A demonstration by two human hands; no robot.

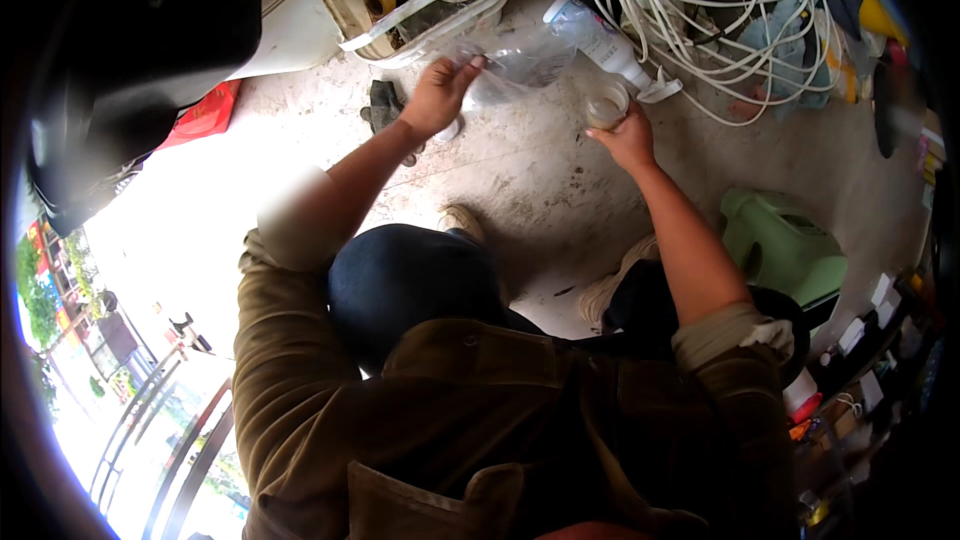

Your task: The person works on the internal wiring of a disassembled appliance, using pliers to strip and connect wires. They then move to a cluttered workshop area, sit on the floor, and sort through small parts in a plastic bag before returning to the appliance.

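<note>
My left hand [438, 97] is closed, its thumb and fingers pinching the edge of a clear plastic bag [535, 58]. The crumpled bag stretches rightward over the floor. In my right hand [628, 138] is a small round translucent thing [606, 103] with a pale rim; I cannot make out whether it is a cup or a roll of tape. Just beyond it a white plastic bottle [605, 43] with a white nozzle lies on its side, partly behind the bag. A dark grey glove [382, 106] rests on the floor beside my left wrist.
A white bucket [355, 48] full of tape rolls and small parts stands at the far side. Coiled white cable [700, 25] covers mixed items at the far right. A green plastic jug [778, 245] is right of my forearm. A red bag [205, 115] lies far left.
</note>
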